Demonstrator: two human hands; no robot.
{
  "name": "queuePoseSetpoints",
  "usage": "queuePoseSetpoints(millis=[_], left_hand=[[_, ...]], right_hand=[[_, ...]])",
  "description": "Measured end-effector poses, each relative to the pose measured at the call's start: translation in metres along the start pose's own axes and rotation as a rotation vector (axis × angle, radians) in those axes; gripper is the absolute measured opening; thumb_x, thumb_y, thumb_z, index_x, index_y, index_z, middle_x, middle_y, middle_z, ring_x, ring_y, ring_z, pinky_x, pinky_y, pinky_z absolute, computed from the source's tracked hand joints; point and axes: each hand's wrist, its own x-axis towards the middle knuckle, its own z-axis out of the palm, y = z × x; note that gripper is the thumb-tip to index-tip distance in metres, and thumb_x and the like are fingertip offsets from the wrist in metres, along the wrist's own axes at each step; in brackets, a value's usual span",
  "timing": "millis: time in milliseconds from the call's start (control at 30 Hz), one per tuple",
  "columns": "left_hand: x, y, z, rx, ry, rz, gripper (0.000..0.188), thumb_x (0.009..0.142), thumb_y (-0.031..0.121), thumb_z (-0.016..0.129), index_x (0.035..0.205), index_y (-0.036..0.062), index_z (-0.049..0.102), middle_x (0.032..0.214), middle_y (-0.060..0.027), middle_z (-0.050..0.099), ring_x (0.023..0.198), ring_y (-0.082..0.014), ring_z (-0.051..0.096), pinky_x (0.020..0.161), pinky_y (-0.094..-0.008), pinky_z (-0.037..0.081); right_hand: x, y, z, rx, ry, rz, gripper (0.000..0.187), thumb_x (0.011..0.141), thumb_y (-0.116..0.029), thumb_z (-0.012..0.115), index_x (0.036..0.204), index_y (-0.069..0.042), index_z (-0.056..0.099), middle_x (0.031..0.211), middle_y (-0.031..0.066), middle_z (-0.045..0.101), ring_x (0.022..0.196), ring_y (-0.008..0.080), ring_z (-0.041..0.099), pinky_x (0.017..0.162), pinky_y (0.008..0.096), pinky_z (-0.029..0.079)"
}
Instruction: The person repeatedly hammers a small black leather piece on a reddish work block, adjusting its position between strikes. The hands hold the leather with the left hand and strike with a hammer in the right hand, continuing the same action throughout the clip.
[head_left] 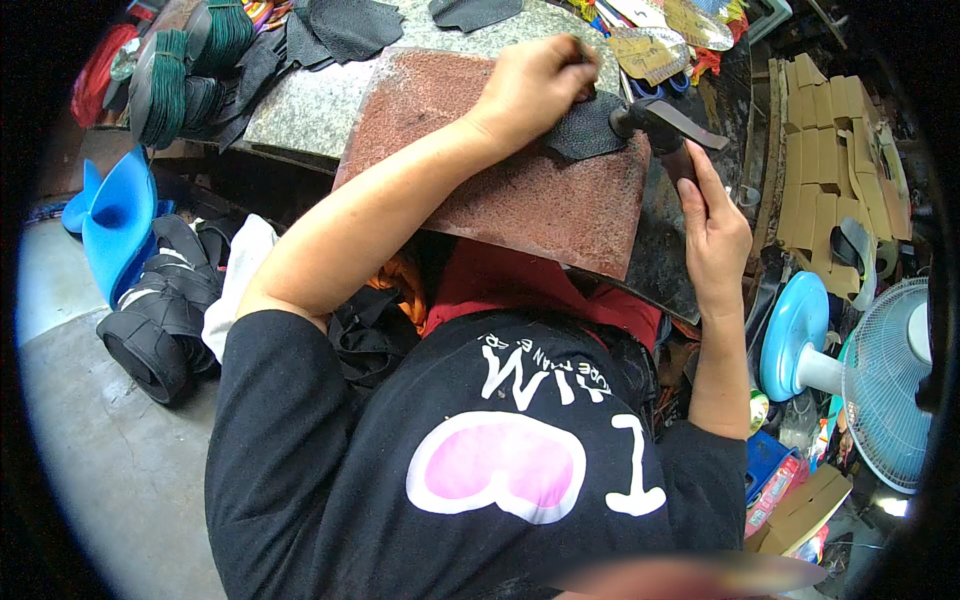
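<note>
A reddish-brown rough board [480, 200] lies at the near side of the worktable. On its right part is a black grained piece, leather-like [585, 130]. My left hand [535, 85] is at this piece's upper left edge, its fingers curled and pressed together; what they hold, if anything, I cannot make out. My right hand [715, 235] grips the dark handle of a hammer [672, 122]. The hammer's round face is at the right part of the black piece; whether it touches, I cannot tell. Its flat grey end points right.
More black pieces [345, 25] lie on the speckled tabletop [300, 110] beyond the board. Spools of dark green cord [160, 90] stand at the far left. Light-brown card templates [645, 52] and blue-handled scissors [680, 80] are at the far right. A fan [890, 380] stands on my right.
</note>
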Motion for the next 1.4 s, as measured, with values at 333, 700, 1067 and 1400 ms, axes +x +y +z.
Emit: queuePoseSetpoints(millis=[333,700,1067,1400], left_hand=[[0.003,-0.011,0.003,-0.323,0.009,-0.157,0.017,0.094,0.008,0.063,0.102,-0.0067,0.065,0.087,-0.0111,0.071,0.074,-0.014,0.071,0.068,-0.0253,0.059],[0.004,-0.004,-0.002,-0.156,-0.097,-0.114,0.018,0.095,0.009,0.065,0.107,-0.0044,0.065,0.093,-0.0098,0.071,0.083,-0.0139,0.07,0.075,-0.0253,0.059],[0.008,0.018,0.01,0.442,-0.028,0.538,0.016,0.089,0.016,0.068,0.093,0.0016,0.063,0.081,-0.0188,0.065,0.077,-0.0367,0.067,0.066,-0.0408,0.053],[0.004,0.007,0.004,0.214,-0.012,0.154,0.017,0.092,0.013,0.066,0.101,-0.001,0.065,0.086,-0.0129,0.072,0.076,-0.0199,0.072,0.071,-0.0309,0.056]], right_hand=[[-0.007,0.004,0.006,0.035,-0.048,0.108,0.036,0.097,-0.024,0.062,0.133,-0.021,0.062,0.112,0.0153,0.071,0.098,0.0304,0.071,0.078,0.0368,0.054],[-0.002,0.01,-0.008,0.216,-0.075,0.097,0.039,0.101,-0.02,0.058,0.14,-0.016,0.056,0.092,-0.0006,0.064,0.067,0.0036,0.047,0.06,0.0203,0.042],[0.024,-0.034,-0.029,0.55,0.191,-0.107,0.038,0.103,-0.027,0.054,0.132,-0.003,0.059,0.081,0.006,0.061,0.067,0.0107,0.052,0.06,0.0237,0.045],[-0.008,0.037,-0.009,-0.124,0.112,0.1,0.035,0.094,-0.025,0.066,0.129,-0.022,0.066,0.106,0.0063,0.071,0.088,0.0198,0.068,0.077,0.0318,0.052]])
